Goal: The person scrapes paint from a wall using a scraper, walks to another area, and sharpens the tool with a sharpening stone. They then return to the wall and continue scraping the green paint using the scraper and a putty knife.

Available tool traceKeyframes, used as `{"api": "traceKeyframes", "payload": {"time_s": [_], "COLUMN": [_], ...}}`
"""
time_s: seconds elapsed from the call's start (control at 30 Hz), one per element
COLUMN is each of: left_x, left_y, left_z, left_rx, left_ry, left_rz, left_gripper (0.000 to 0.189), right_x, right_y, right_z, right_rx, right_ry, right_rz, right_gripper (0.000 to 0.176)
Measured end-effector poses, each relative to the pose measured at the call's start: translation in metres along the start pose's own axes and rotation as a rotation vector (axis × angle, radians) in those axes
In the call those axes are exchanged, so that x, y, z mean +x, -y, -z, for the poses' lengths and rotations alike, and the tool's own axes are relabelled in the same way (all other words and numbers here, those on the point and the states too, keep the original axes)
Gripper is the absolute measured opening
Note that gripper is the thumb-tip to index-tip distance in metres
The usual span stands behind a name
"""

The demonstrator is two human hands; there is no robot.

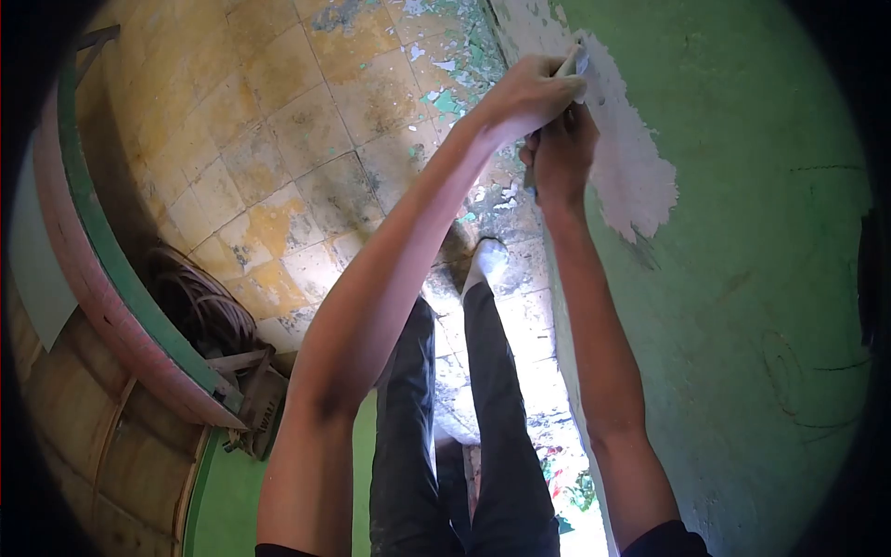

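Both my hands press a flat metal scraper [575, 61] against a green painted wall [742, 278]. My left hand [534, 93] lies on top, fingers closed over the blade end near the wall. Just below it my right hand [561, 153] grips the scraper's handle, which is mostly hidden. Beside the blade is a pale bare patch [631, 167] where the green paint is gone. My legs in dark trousers and one white-socked foot [489, 260] show below, close to the wall's base.
The floor is worn yellowish tile [278, 139] strewn with green paint flakes [445, 97] near the wall. At the left a green and red ledge [111, 269] curves past coiled hose [200, 306]; a wooden surface sits below it.
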State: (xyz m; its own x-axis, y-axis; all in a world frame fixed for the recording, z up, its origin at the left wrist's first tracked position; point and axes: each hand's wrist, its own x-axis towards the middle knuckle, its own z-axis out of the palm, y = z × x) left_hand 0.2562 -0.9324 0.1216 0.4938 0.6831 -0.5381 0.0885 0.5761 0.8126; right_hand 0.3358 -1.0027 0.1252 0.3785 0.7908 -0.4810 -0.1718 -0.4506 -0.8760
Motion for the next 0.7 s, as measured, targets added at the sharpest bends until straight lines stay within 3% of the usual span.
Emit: {"api": "traceKeyframes", "payload": {"time_s": [0.1, 0.2, 0.3, 0.33, 0.4, 0.5, 0.6, 0.7], "left_x": [-0.022, -0.033, -0.015, -0.007, 0.013, -0.032, -0.086, -0.130], "left_y": [-0.015, -0.008, -0.031, -0.030, -0.005, -0.006, 0.019, 0.023], "left_z": [-0.013, -0.025, -0.007, 0.001, 0.014, -0.005, -0.035, -0.074], "left_rx": [-0.007, -0.034, 0.054, 0.163, 0.013, -0.205, 0.025, 0.070], "left_ry": [0.023, 0.132, -0.026, -0.045, -0.005, -0.049, -0.026, 0.117], "left_rz": [-0.017, 0.018, 0.063, 0.011, -0.230, -0.153, -0.131, -0.068], "left_gripper": [0.026, 0.031, 0.039, 0.042, 0.049, 0.055, 0.055, 0.063], "right_x": [-0.025, -0.038, -0.004, 0.001, -0.015, -0.077, -0.134, -0.156], "right_y": [0.013, 0.029, 0.024, 0.020, 0.011, 0.008, 0.010, 0.019], "right_z": [0.006, 0.037, 0.025, 0.016, 0.007, 0.026, 0.073, 0.108], "right_rx": [0.051, -0.163, -0.113, -0.076, -0.012, 0.058, -0.082, -0.090], "right_ry": [-0.036, 0.061, 0.068, 0.080, 0.014, -0.100, -0.150, -0.080], "right_rz": [0.033, 0.003, -0.005, -0.006, 0.041, 0.003, -0.227, -0.188], "right_gripper": [0.018, 0.024, 0.044, 0.053, 0.042, 0.032, 0.038, 0.046]}}
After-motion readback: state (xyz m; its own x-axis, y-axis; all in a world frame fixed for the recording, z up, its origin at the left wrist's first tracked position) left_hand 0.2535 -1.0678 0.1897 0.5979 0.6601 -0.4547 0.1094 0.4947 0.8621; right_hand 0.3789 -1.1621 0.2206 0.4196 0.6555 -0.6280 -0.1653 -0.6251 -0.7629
